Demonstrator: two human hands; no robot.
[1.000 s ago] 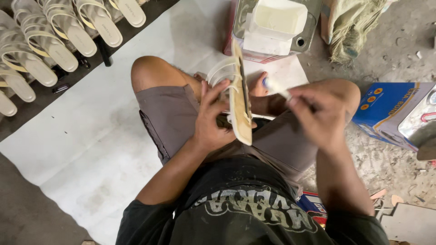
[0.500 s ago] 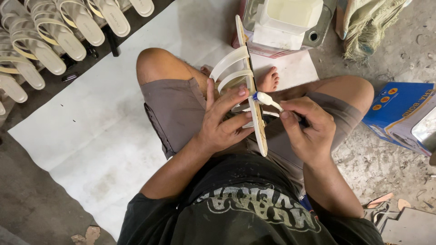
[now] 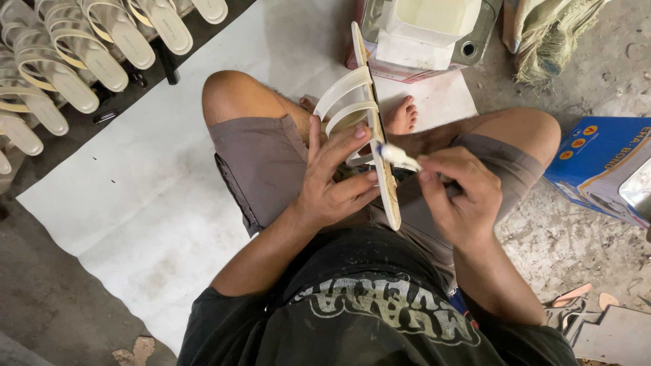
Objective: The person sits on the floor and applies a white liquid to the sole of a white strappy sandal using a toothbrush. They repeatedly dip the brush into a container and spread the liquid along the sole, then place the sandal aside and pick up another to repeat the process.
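Observation:
I sit cross-legged on the floor. My left hand (image 3: 333,177) grips a cream strappy sandal (image 3: 363,102), held on edge over my lap with its straps facing left. My right hand (image 3: 458,196) pinches a small brush (image 3: 397,156) whose white tip touches the sandal's sole edge near the middle. My bare foot (image 3: 401,115) shows just behind the sandal.
Several cream sandals (image 3: 81,47) lie in rows on a dark rack at the upper left. A white sheet (image 3: 135,176) covers the floor under me. An open tin of pale glue (image 3: 427,30) stands ahead. A blue box (image 3: 600,166) sits at right, a woven sack (image 3: 549,34) behind it.
I have turned the sandal more upright and lifted it, and my right hand has brought the brush tip against its sole edge. The view has shifted slightly.

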